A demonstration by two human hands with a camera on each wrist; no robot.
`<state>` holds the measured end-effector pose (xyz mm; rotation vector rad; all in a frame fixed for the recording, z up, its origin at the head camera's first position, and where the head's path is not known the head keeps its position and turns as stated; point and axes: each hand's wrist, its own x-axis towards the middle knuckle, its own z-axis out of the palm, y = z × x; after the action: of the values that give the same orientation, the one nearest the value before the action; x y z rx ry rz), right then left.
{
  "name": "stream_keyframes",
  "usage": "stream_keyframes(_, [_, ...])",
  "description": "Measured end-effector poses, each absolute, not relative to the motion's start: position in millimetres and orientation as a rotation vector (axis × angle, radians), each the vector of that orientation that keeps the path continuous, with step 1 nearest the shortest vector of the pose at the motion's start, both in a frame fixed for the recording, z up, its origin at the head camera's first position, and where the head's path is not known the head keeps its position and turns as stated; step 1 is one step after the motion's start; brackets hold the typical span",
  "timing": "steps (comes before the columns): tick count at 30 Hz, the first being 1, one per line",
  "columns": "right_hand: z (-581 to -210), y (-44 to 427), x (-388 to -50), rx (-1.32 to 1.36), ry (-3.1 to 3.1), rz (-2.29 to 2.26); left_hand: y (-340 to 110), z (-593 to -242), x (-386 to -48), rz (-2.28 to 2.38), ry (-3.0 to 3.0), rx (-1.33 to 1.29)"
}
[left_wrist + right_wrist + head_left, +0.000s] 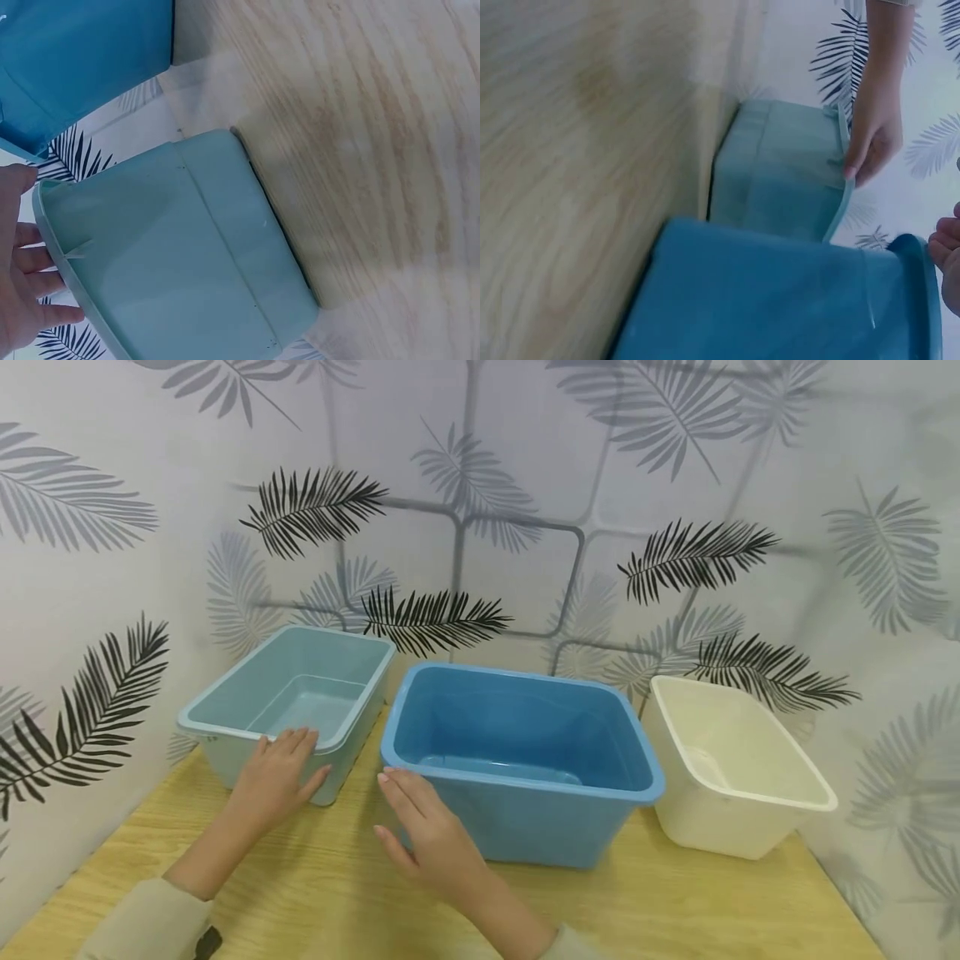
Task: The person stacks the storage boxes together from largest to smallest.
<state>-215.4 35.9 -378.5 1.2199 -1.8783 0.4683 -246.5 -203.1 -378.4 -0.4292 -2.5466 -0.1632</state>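
Pale teal, the leftmost rectangular basin (pixel 300 685) stands at an angle on your wood-grain table (pixel 660 910). Your left hand (pixel 273 785) lies over its front rim near the right corner; that grip is loose, the fingers extended across the edge and the thumb spread to the right, resting there without clasping. Next, your right hand (pixel 435 839) has its fingertips at the front left corner of the rim of the blue basin (pixel 517 818); this grip is slack too, fingers nearly straight and together, thumb apart below. Just beside the blue basin, at your far right, sits the angled cream basin (pixel 720 818).
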Motion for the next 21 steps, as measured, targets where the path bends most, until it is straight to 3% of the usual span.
stream_keyframes(21, [-403,-16,-235,1.089,-2.506,0.522,-202,-390,-247,-0.193,-2.448,-0.471])
